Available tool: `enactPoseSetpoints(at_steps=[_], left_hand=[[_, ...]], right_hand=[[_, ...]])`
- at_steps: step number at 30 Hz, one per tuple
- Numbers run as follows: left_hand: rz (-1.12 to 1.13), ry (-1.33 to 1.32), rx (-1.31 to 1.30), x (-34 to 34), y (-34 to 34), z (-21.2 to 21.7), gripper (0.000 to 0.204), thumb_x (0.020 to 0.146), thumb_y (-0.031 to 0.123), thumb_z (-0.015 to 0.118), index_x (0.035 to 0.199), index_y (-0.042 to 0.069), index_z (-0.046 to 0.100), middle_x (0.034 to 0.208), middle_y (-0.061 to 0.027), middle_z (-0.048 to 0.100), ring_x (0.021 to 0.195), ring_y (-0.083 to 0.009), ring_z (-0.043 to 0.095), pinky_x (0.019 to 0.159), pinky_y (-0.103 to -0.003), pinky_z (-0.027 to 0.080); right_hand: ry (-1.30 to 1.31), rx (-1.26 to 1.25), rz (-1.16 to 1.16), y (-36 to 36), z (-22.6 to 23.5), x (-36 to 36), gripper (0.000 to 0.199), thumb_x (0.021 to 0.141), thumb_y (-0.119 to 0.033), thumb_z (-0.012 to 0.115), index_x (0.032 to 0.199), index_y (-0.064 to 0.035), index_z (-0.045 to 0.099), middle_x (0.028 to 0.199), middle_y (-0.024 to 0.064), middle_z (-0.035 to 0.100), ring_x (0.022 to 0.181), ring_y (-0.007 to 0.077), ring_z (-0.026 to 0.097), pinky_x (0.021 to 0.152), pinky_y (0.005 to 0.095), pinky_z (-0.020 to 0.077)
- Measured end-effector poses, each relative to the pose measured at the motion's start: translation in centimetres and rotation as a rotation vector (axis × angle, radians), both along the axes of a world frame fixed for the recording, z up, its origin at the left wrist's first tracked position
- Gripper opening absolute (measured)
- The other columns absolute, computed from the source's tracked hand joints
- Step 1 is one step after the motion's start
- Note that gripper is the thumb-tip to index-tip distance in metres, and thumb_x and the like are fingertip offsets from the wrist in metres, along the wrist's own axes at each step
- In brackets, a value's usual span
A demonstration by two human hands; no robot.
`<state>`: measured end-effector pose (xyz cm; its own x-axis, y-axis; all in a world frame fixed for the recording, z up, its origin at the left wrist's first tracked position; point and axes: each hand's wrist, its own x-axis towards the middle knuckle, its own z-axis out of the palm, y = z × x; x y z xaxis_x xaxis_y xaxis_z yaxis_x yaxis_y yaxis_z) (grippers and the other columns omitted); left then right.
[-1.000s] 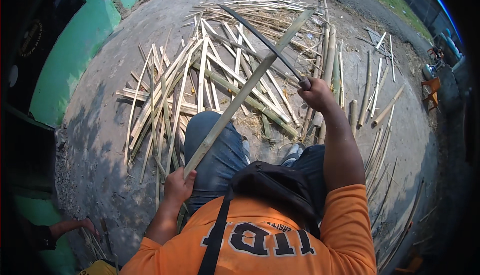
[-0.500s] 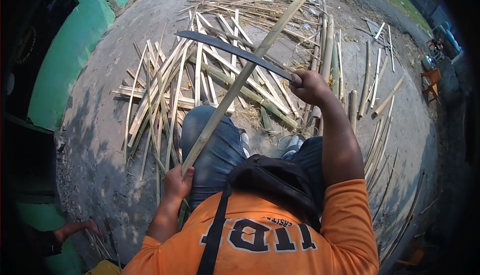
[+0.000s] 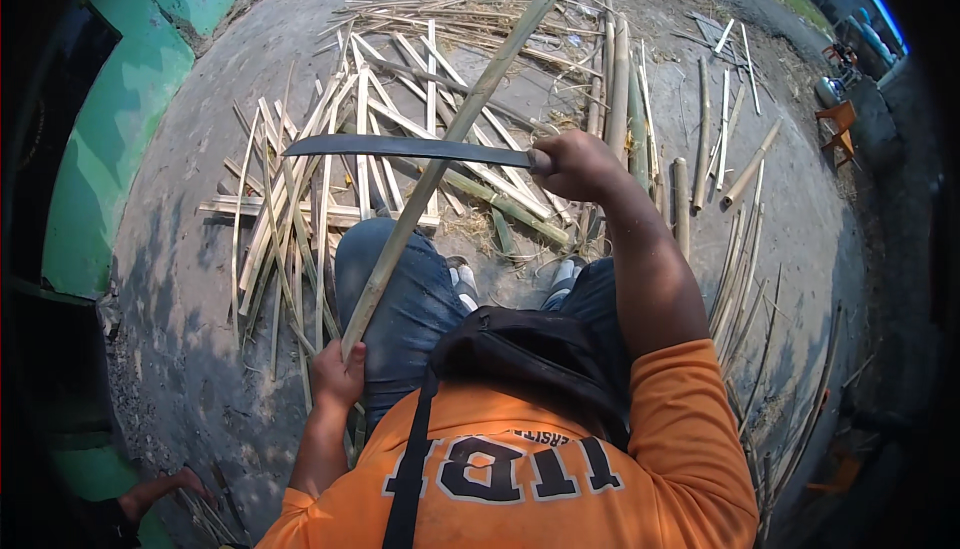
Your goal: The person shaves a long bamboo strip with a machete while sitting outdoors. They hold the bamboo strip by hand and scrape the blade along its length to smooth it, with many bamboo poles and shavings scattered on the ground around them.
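My left hand (image 3: 338,376) is closed round the lower end of a long bamboo strip (image 3: 462,121), which slants up and away to the right past my left knee. In my right hand (image 3: 580,164) is the handle of a machete (image 3: 410,148). Its long dark blade lies nearly level and points left, crossing the strip around its middle. Blade and strip seem to meet there, though I cannot tell how hard they touch. The fingers of my right hand are wrapped fully round the handle.
Split bamboo strips (image 3: 300,219) lie in a criss-crossed pile ahead on the left. Whole bamboo poles (image 3: 618,89) stretch away at the centre right, with thinner strips (image 3: 740,274) further right. An orange chair (image 3: 838,129) stands far right. Another person's hand (image 3: 195,484) shows at lower left.
The machete has moved down along the strip towards me, and its blade has turned from tilted to nearly level. My left hand still holds the strip's lower end.
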<state>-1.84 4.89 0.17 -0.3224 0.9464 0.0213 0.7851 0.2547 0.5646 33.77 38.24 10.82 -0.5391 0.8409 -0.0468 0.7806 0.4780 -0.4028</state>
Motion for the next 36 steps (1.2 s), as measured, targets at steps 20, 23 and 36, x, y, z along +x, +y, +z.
enactPoseSetpoints(at_steps=[20,23,36], left_hand=[[-0.02,0.015,0.001,-0.1,0.3,0.0,0.069,0.098,0.066,0.052,0.077,0.0,0.059,0.067,-0.0256,0.06,0.071,-0.0509,0.063,0.06,-0.053,0.048],[-0.025,0.018,-0.026,-0.2,0.3,0.2,0.07,0.098,0.067,0.052,0.077,0.0,0.059,0.068,-0.0262,0.06,0.071,-0.0512,0.063,0.06,-0.053,0.048],[0.002,0.051,-0.011,0.3,0.3,0.0,0.071,0.098,0.068,0.05,0.078,0.0,0.058,0.07,-0.0263,0.061,0.073,-0.0515,0.063,0.062,-0.054,0.048]], right_hand=[[0.118,-0.116,-0.066,1.7,-3.0,1.6,0.025,0.084,-0.026,0.068,0.099,-0.0077,0.074,0.092,0.0204,0.072,0.089,0.0379,0.07,0.083,0.0452,0.0544],[0.161,-0.15,-0.115,1.0,-2.1,1.3,0.028,0.083,-0.026,0.067,0.103,-0.0064,0.074,0.097,0.0216,0.073,0.092,0.0379,0.07,0.086,0.0436,0.0547],[-0.089,0.067,0.067,0.1,-2.2,-1.1,0.014,0.081,-0.027,0.07,0.091,-0.0178,0.073,0.087,0.0129,0.073,0.086,0.0349,0.071,0.078,0.046,0.0563]])
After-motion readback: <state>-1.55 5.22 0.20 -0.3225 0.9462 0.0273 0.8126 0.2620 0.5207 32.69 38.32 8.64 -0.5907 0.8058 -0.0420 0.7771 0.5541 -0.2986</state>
